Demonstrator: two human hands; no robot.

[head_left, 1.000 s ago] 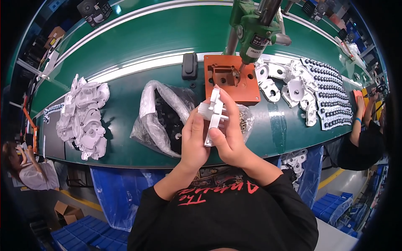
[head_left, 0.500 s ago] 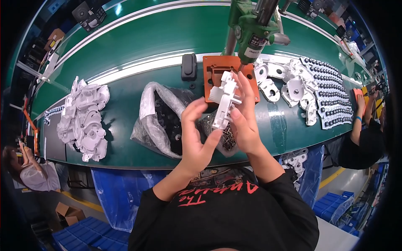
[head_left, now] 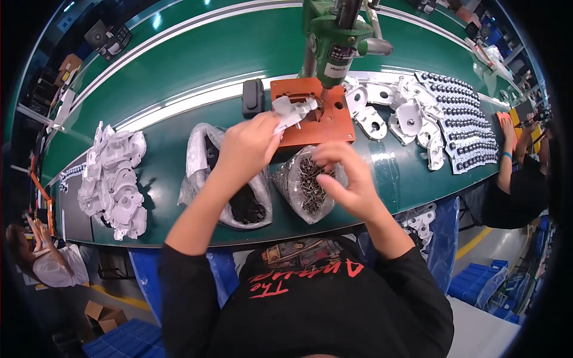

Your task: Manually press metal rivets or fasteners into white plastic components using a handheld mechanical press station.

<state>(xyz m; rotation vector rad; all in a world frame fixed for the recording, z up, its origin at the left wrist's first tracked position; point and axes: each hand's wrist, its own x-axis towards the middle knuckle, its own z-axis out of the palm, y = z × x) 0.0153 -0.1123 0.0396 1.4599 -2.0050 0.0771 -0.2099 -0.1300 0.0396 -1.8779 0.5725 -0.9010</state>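
Observation:
My left hand (head_left: 250, 146) pinches a white moulded plastic part (head_left: 292, 113) by its near edge. It holds the part tilted over the orange fixture block (head_left: 340, 130); whether the two touch, I cannot tell. My right hand (head_left: 357, 185) hovers at the right side of a clear plastic bag (head_left: 284, 181) full of small metal screws (head_left: 310, 194). Its fingers are curled, with the thumb apart from them, and I see nothing between them. Above the fixture stands a green press (head_left: 334, 51), its spindle pointing down at the block.
Left of the screws is a bag of black parts (head_left: 197, 146). White housings (head_left: 122, 191) are heaped at the left, and more white housings (head_left: 376, 122) lie right of the fixture. Beyond them are rows of black-and-white pieces (head_left: 462, 128). A black case (head_left: 253, 98) sits behind. Other people work at both sides.
Both hands held the white part before. Now my left hand alone has it, turned and moved up-left over the fixture; my right hand has let go and moved over the screws.

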